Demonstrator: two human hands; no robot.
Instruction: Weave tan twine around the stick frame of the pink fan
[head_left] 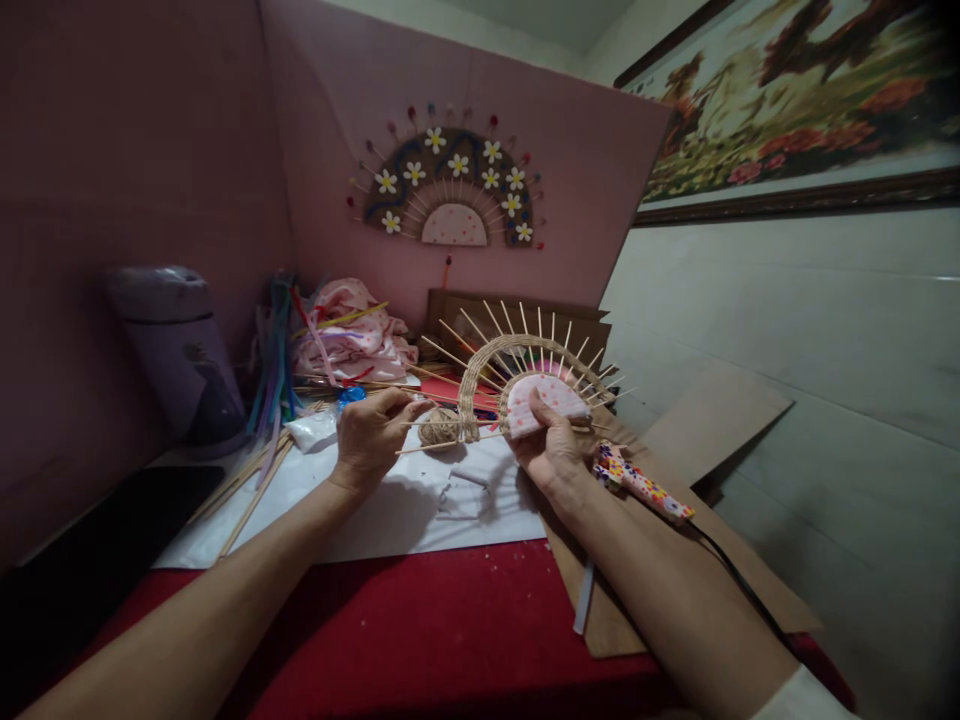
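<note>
My right hand (553, 450) grips a half-round fan (487, 362) by its base, the thumb lying on the pink spotted cloth centre (546, 402). Thin wooden sticks radiate from that centre, and a band of woven twine arches across them. To the left of the fan, my left hand (375, 428) is closed in a pinch beside the lowest stick ends. What its fingertips hold, if anything, is too fine to make out. A ball of twine (439, 430) rests on the white sheet, just behind the stick ends.
A flower-patterned glue gun (643, 485) with a black cord lies right on cardboard (720, 550). A purple tumbler (178, 360), ribbons (276, 350) and crumpled pink cloth (352, 330) stand at the back left. A finished-looking fan with flowers (457, 165) hangs on the pink panel.
</note>
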